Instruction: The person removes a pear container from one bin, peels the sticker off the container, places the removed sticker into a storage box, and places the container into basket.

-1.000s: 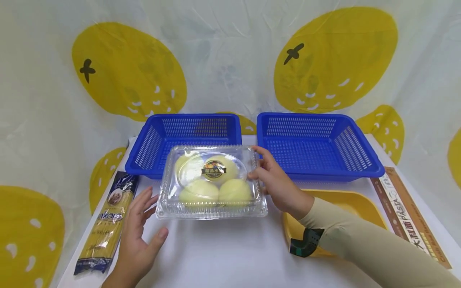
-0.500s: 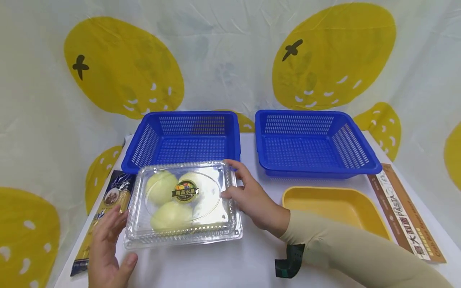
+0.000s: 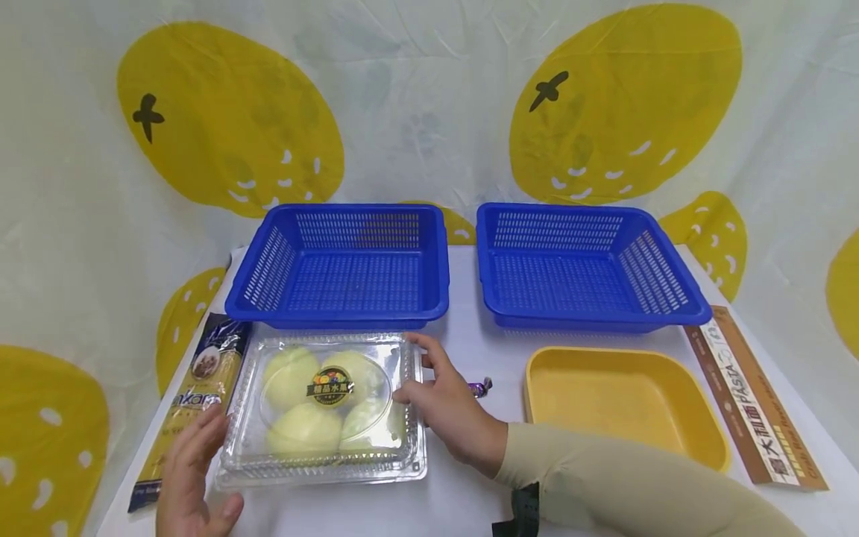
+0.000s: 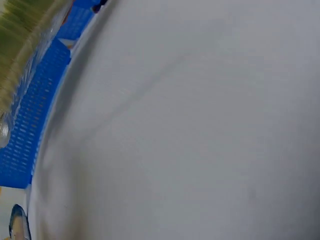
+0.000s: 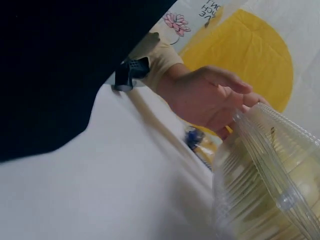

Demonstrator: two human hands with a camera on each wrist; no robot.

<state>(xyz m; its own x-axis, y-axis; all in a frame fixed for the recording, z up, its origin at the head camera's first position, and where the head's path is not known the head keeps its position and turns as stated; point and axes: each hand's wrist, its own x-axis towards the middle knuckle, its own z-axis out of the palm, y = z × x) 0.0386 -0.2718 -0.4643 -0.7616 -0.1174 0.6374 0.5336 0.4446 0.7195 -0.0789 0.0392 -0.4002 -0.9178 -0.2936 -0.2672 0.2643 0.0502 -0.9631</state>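
A clear plastic fruit box [image 3: 329, 414] holds several round pale-green fruits [image 3: 305, 432] under a lid with a round black and gold label. My right hand [image 3: 452, 406] grips its right edge, thumb on the lid and fingers around the far corner. By the left edge is my left hand [image 3: 191, 477], its fingers loosely extended and thumb apart. The right wrist view shows the left hand [image 5: 210, 97] close at the box's far side. In the left wrist view only part of the box [image 4: 20, 50] shows.
Two blue baskets [image 3: 335, 322] [image 3: 593, 317] stand at the back. A yellow tray [image 3: 624, 403] lies at right. Spaghetti in a bag [image 3: 201, 403] is at far left, a brown pasta box [image 3: 758, 403] at far right. A small purple-wrapped piece [image 3: 480, 388] lies behind the right hand.
The right hand has brought the fruit box left and down, from in front of the left basket to the near left of the table. The left hand has moved left and lower too.
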